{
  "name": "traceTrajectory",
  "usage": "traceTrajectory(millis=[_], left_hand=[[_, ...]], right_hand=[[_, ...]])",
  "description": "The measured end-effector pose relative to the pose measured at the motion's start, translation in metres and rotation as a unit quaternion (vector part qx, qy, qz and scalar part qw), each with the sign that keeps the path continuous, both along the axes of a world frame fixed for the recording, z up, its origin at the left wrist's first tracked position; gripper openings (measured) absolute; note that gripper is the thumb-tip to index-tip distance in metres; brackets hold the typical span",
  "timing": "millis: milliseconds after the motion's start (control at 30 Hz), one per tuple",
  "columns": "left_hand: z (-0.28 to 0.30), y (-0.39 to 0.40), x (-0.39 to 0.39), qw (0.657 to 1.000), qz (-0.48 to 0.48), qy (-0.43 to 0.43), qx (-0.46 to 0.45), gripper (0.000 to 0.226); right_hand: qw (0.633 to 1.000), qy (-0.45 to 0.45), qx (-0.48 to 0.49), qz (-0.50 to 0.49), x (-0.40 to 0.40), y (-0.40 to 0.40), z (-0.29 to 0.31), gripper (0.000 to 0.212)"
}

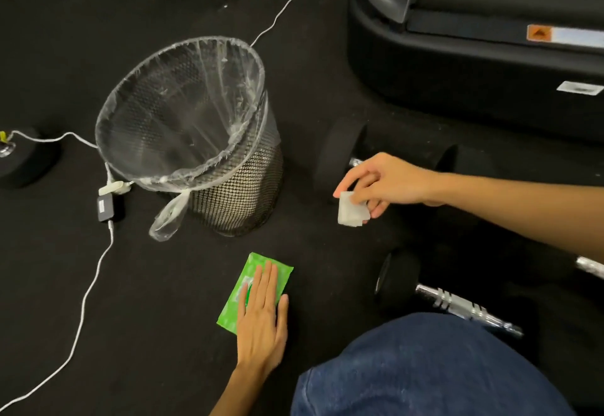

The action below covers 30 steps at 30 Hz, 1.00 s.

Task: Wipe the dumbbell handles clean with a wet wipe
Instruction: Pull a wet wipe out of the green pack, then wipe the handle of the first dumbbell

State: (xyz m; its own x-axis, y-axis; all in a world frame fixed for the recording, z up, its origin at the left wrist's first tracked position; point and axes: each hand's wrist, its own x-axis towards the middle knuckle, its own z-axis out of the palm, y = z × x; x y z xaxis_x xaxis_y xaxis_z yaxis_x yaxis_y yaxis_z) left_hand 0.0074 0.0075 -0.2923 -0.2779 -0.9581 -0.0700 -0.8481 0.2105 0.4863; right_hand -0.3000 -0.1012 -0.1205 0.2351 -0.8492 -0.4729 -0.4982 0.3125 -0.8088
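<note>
Your left hand lies flat, fingers straight, pressing the green wipe pack. At two o'clock from it, your right hand pinches a folded wet wipe before the far dumbbell.

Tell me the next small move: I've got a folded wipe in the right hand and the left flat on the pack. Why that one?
Probably carry the right hand and its folded wipe back onto the far dumbbell handle just behind it. The wipe is already out and pinched, and that handle lies closest. The left hand only rests on the green pack.
</note>
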Motion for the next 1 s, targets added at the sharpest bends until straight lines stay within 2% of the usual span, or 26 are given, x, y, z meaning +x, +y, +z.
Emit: traceTrajectory(millis=[67, 133, 233, 367, 467, 567, 733, 800, 833, 900, 967, 1000], left_hand=[[0.029, -0.018, -0.032, 0.992, 0.028, 0.120, -0.002, 0.051], [0.065, -0.040, -0.070, 0.967, 0.035, 0.253, -0.018, 0.041], [0.110, -0.066, -0.125, 0.932, 0.014, 0.359, -0.046, 0.029], [0.133, -0.084, -0.181, 0.877, 0.066, 0.460, 0.118, 0.014], [0.130, -0.090, -0.197, 0.846, 0.111, 0.498, 0.153, 0.014], [0.125, -0.092, -0.202, 0.815, 0.135, 0.536, 0.171, 0.015], [0.122, -0.089, -0.202, 0.823, 0.092, 0.538, 0.157, 0.003], [0.122, -0.090, -0.200, 0.832, 0.076, 0.531, 0.145, 0.009], [0.121, -0.092, -0.198, 0.836, 0.069, 0.526, 0.138, 0.011], [0.120, -0.095, -0.195, 0.838, 0.063, 0.524, 0.141, 0.009], [0.121, -0.094, -0.195, 0.823, 0.070, 0.538, 0.167, 0.004], [0.123, -0.093, -0.196, 0.811, 0.081, 0.549, 0.187, 0.002]], right_hand=[[0.998, -0.021, -0.022, -0.051, -0.019, 0.001, 0.010, 0.024], [0.993, -0.058, -0.031, -0.096, -0.036, 0.003, 0.013, 0.024], [0.985, -0.114, -0.030, -0.129, -0.048, 0.011, 0.010, 0.026], [0.978, -0.129, -0.055, -0.154, -0.050, 0.021, 0.007, 0.032], [0.967, -0.111, -0.069, -0.220, -0.054, 0.024, 0.004, 0.035], [0.940, -0.099, -0.070, -0.318, -0.060, 0.029, -0.006, 0.034], [0.926, -0.121, -0.033, -0.357, -0.064, 0.035, -0.007, 0.023], [0.916, -0.159, 0.007, -0.369, -0.068, 0.033, -0.002, 0.025], [0.899, -0.199, 0.035, -0.388, -0.071, 0.031, -0.001, 0.027], [0.842, -0.300, 0.092, -0.438, -0.075, 0.026, 0.002, 0.027], [0.786, -0.379, 0.111, -0.477, -0.077, 0.025, 0.003, 0.023], [0.773, -0.397, 0.105, -0.483, -0.077, 0.025, 0.003, 0.023]])
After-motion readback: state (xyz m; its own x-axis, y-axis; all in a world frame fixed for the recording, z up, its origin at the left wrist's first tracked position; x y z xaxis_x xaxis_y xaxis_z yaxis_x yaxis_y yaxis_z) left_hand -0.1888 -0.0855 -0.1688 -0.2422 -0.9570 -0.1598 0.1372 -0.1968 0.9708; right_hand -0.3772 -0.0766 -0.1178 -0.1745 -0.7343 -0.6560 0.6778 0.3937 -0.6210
